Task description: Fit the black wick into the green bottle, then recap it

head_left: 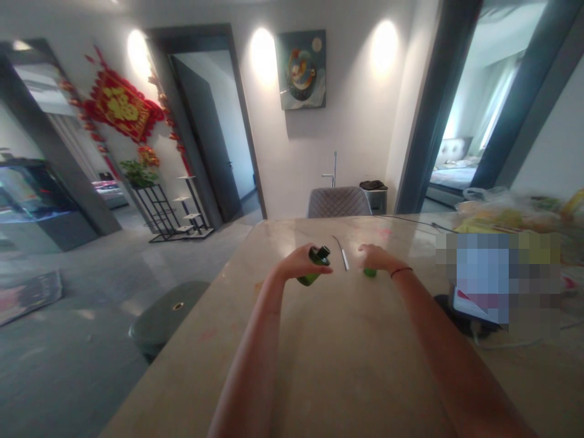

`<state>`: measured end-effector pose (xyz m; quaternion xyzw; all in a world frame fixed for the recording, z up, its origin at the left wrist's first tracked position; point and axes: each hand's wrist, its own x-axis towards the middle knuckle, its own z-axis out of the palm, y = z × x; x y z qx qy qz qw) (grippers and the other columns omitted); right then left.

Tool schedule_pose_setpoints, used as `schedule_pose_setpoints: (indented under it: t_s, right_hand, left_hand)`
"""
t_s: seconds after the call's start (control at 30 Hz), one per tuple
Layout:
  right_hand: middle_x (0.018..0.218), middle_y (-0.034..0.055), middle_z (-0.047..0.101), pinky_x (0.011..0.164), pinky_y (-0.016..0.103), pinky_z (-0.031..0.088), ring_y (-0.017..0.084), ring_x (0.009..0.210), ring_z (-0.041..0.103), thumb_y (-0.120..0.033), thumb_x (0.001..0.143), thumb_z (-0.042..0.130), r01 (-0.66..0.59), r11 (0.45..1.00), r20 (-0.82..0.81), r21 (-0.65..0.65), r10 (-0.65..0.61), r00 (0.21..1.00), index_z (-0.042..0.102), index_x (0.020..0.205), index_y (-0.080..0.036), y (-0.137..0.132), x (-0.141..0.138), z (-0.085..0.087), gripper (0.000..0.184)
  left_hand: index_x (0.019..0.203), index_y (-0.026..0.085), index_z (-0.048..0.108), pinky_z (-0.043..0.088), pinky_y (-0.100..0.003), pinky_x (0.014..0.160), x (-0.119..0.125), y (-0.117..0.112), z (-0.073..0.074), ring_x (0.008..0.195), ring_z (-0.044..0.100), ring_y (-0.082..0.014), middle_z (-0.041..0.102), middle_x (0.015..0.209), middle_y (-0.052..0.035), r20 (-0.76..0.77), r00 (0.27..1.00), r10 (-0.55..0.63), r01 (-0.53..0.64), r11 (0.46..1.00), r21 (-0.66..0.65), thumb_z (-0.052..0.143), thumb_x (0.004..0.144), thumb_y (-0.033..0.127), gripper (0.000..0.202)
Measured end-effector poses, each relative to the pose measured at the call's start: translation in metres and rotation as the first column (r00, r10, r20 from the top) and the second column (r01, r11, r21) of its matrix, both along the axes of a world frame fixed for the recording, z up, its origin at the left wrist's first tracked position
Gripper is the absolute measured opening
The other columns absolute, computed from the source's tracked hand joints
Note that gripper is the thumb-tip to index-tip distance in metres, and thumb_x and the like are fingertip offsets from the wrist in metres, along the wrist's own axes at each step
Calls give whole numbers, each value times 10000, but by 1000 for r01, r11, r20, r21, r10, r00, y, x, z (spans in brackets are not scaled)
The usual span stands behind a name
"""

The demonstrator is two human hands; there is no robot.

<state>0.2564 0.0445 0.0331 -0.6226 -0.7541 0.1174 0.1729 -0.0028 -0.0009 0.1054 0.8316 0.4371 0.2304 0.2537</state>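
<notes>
The green bottle [310, 279] is held closed in your left hand [301, 261], with its dark cap [323, 252] on top. Your right hand [376, 258] curves over a small green object [370, 273], but I cannot tell if it grips. A thin white stick [343, 257] lies between your hands on the stone tabletop [347, 365].

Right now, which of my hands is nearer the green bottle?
Left. Your left hand is wrapped around the green bottle, while your right hand is apart to its right, with a white strip between them.

Two bare forearms [253, 359] reach forward, left hand [302, 261] curled, right hand [375, 257] arched palm-down (a thin dark band [401, 271] circles that wrist).
</notes>
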Motion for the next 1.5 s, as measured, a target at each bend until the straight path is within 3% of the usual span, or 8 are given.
schedule_pose_setpoints:
  t_s: [0.17,0.33,0.5,0.67,0.77,1.0,1.27,1.5]
  right_hand:
    - [983,79,663,767,274,494,191,879,628,-404,664,660,-306,950,-264,-67,279,923,609,1033,-178,-10,-31,20,436]
    - [896,49,675,721,285,493,164,796,625,-389,671,650,-619,783,-583,-63,475,660,618,935,-159,-19,-68,29,352]
    - [849,46,651,590,251,487,142,697,603,-381,652,668,-514,857,-638,38,417,647,574,990,-152,-17,-79,31,419]
    - [877,52,646,703,310,513,169,774,614,-358,612,704,-442,880,-708,174,424,565,576,932,-141,-14,-78,33,408]
    - [886,57,650,733,345,515,186,788,616,-349,592,715,-425,887,-701,182,420,576,591,922,-132,-14,-78,33,414]
    - [963,65,646,756,359,506,202,836,614,-307,579,709,-396,902,-732,172,386,561,573,1000,-139,-7,-76,7,473]
    - [992,62,647,828,366,458,222,911,598,-218,588,670,-447,888,-685,106,391,615,570,1016,-127,-7,-65,-18,449]
    - [939,75,664,749,335,482,224,845,620,-276,564,719,-389,918,-594,71,352,723,570,965,-134,-10,-64,-32,450]
  left_hand:
    - [921,142,568,451,-278,670,2,3,-4,778,572,-179,626,842,-43,87,996,0,2,1000,-27,671,593,497,494]
    - [982,133,520,459,-281,708,6,10,-8,819,559,-175,601,898,-53,214,977,7,0,999,-34,623,672,452,457]
    - [1082,141,435,429,-314,839,15,12,-8,958,530,-189,561,1040,-93,352,930,107,-126,992,31,575,740,413,459]
    - [1140,158,346,400,-333,881,24,13,-13,1007,516,-191,543,1082,-101,394,912,115,-145,988,46,527,785,402,467]
    - [1137,161,342,405,-333,870,28,15,-18,998,522,-195,543,1078,-102,391,911,132,-172,983,68,534,774,421,486]
    - [1053,170,418,421,-350,811,29,19,-33,921,551,-211,577,996,-85,324,920,222,-271,956,113,693,618,431,577]
    - [915,183,431,415,-288,666,39,27,-68,759,553,-174,570,821,-23,270,892,363,-400,911,99,734,462,541,652]
    - [926,193,412,421,-300,670,43,21,-81,807,565,-205,578,859,-44,179,881,438,-455,888,66,698,454,613,694]
